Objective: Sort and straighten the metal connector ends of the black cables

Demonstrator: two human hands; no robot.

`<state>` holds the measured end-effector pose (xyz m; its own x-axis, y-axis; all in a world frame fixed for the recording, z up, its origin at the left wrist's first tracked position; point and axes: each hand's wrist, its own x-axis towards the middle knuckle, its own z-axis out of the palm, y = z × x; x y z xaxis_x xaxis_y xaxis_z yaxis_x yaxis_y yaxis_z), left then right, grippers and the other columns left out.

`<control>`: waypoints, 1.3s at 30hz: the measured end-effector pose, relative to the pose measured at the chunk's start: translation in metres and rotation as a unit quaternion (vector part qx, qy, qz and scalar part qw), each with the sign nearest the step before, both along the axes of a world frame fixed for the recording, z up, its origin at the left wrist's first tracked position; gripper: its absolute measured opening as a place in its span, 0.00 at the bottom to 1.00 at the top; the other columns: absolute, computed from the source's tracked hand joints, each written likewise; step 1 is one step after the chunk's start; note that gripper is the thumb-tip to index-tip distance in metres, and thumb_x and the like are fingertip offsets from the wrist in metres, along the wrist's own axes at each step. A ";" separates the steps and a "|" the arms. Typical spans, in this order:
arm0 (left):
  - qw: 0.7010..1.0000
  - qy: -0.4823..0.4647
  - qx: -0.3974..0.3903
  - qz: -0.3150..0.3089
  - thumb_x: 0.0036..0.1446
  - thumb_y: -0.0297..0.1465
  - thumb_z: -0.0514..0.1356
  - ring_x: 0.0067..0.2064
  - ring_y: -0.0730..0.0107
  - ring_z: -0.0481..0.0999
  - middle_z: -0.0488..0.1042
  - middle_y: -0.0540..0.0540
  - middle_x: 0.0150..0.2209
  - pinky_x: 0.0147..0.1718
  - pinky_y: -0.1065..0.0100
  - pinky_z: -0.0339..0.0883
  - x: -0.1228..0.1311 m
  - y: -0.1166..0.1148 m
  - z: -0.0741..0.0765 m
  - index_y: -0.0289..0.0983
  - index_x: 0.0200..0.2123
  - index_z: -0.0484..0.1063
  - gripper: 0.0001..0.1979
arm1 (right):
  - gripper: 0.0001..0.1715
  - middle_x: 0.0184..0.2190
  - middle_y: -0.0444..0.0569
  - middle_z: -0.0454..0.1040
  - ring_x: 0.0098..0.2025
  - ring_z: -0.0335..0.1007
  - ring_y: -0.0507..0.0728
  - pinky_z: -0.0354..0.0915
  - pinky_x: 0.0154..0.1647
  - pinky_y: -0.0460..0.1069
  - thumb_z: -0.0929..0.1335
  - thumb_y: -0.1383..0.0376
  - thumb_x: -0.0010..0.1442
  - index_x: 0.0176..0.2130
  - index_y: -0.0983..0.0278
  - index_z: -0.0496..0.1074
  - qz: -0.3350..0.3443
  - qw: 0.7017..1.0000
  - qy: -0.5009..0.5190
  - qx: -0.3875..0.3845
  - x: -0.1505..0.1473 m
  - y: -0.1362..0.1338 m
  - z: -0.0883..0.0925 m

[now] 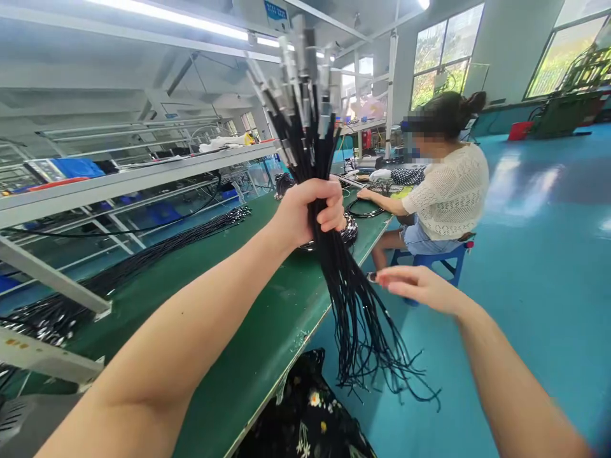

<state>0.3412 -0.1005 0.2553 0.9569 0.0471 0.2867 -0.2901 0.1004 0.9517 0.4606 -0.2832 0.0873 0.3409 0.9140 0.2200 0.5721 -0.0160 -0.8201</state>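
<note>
My left hand (312, 207) is closed around the middle of a thick bundle of black cables (346, 280), raised above the table's edge. Pale and silvery connector ends (305, 83) fan out at the top, somewhat blurred. Below the fist the thin cable tails hang loose and spread toward the lower right, past the table edge. To the right of those tails is my right hand (417, 286), its fingers stretched out and nothing visible in it. A small gap separates its fingertips from the cables.
A long row of black cables (157, 248) lies on the green table (267, 312). Coiled cables (351, 232) rest behind my fist. A co-worker (443, 172) sits on a blue stool (436, 261) at the right, one hand on a cable coil (365, 208). A metal shelf (157, 172) runs along the left.
</note>
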 end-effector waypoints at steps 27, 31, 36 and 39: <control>0.993 0.019 -0.037 0.109 0.49 0.31 0.53 0.11 0.76 0.57 0.52 0.55 0.09 0.18 0.68 0.62 -0.031 0.004 0.010 0.38 0.13 0.57 0.14 | 0.10 0.33 0.48 0.74 0.38 0.68 0.59 0.63 0.39 0.51 0.63 0.70 0.53 0.34 0.61 0.73 -0.176 0.939 -0.278 0.099 0.013 0.044 0.022; 0.973 -0.025 -0.094 0.210 0.48 0.32 0.56 0.13 0.77 0.58 0.54 0.55 0.10 0.18 0.71 0.61 -0.009 0.006 0.022 0.39 0.15 0.58 0.14 | 0.10 0.38 0.48 0.73 0.40 0.68 0.58 0.63 0.42 0.52 0.66 0.64 0.53 0.38 0.61 0.71 -0.176 0.968 -0.148 0.105 -0.005 0.044 0.005; 0.955 -0.038 -0.118 0.271 0.47 0.33 0.60 0.14 0.77 0.59 0.58 0.55 0.11 0.18 0.72 0.59 0.024 0.007 0.027 0.40 0.16 0.57 0.14 | 0.31 0.52 0.52 0.65 0.51 0.62 0.59 0.62 0.48 0.53 0.65 0.58 0.54 0.55 0.61 0.56 -0.134 0.965 0.011 0.226 -0.047 0.045 -0.013; 0.953 -0.041 -0.112 0.278 0.46 0.35 0.61 0.15 0.77 0.60 0.58 0.55 0.11 0.19 0.71 0.58 0.035 0.001 0.029 0.40 0.17 0.56 0.16 | 0.32 0.46 0.53 0.69 0.46 0.66 0.61 0.62 0.45 0.55 0.67 0.62 0.51 0.54 0.62 0.58 -0.200 0.963 -0.083 0.161 -0.045 0.050 -0.017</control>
